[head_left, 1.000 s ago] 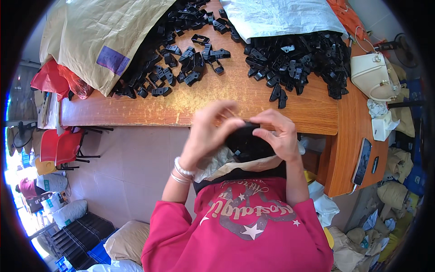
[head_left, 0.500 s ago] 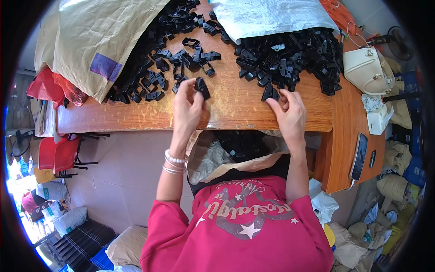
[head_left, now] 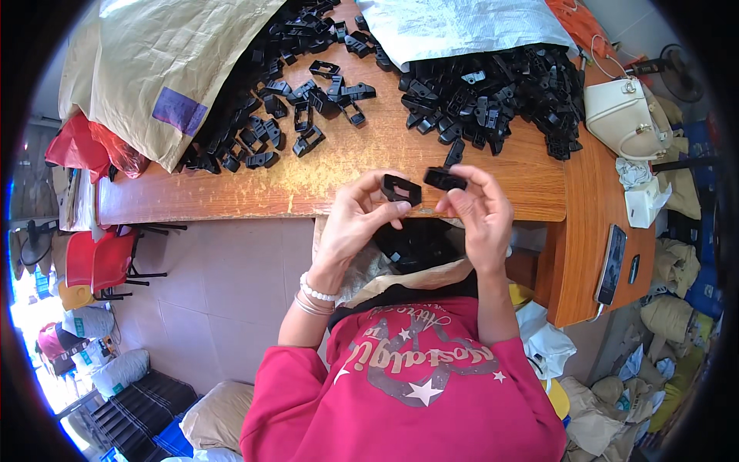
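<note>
a sack (head_left: 416, 266) of black parts sits at my lap. above it my left hand (head_left: 356, 219) pinches a clip (head_left: 401, 189); my right hand (head_left: 476, 212), at its 3 o'clock, pinches another piece (head_left: 445, 179). at 12 o'clock, piles (head_left: 493, 96) cover the surface (head_left: 339, 173).

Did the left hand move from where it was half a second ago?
Yes. The left hand came back from over the wooden table toward its near edge, now holding a black plastic piece.
</note>
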{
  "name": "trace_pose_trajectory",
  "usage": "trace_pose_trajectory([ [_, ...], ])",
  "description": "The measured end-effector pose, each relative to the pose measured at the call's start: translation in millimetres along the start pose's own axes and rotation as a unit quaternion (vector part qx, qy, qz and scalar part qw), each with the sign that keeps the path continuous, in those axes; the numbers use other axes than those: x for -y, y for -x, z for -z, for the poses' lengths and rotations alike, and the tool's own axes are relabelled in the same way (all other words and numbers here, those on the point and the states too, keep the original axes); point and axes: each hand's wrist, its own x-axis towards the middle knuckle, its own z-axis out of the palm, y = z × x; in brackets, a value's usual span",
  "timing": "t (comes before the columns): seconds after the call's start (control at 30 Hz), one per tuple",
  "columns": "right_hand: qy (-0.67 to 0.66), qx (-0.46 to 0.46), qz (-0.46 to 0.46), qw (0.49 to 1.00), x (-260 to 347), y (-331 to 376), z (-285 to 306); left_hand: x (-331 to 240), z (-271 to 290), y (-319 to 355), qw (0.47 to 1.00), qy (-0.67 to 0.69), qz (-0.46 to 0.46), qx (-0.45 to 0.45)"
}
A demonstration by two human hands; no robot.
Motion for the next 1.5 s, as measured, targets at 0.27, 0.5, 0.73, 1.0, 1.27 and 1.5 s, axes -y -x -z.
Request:
trace_pose_trajectory([
  [0.27,0.117,0.039,0.070,0.990,-14.5,1.1,-11.9,-11.4,-7.3,12.1,0.998,-0.044,0.013,0.033],
  [0.5,0.058,0.016,0.031,0.998,-21.4,5.5,-22.1,-6.2,-7.9,16.2,0.968,-0.215,-0.127,0.008],
  [0.73,0.135,0.059,0.099,0.984,-21.6,-0.7,-8.3,-14.7,-2.4,15.8,0.937,-0.326,-0.123,0.001],
  [1.0,0.456,-0.032,0.207,0.865,-18.7,-34.0,27.0,-25.3,76.4,-30.0,0.622,-0.688,-0.259,-0.269],
  [1.27,0.516,-0.032,0.295,0.803,-26.9,-46.1,32.6,-8.1,40.8,-12.4,0.948,-0.250,-0.145,-0.133],
  [1.5,0.157,0.007,0.148,0.976,-12.5,-15.2,-1.5,-11.2,0.2,4.9,0.994,-0.092,-0.062,0.013],
])
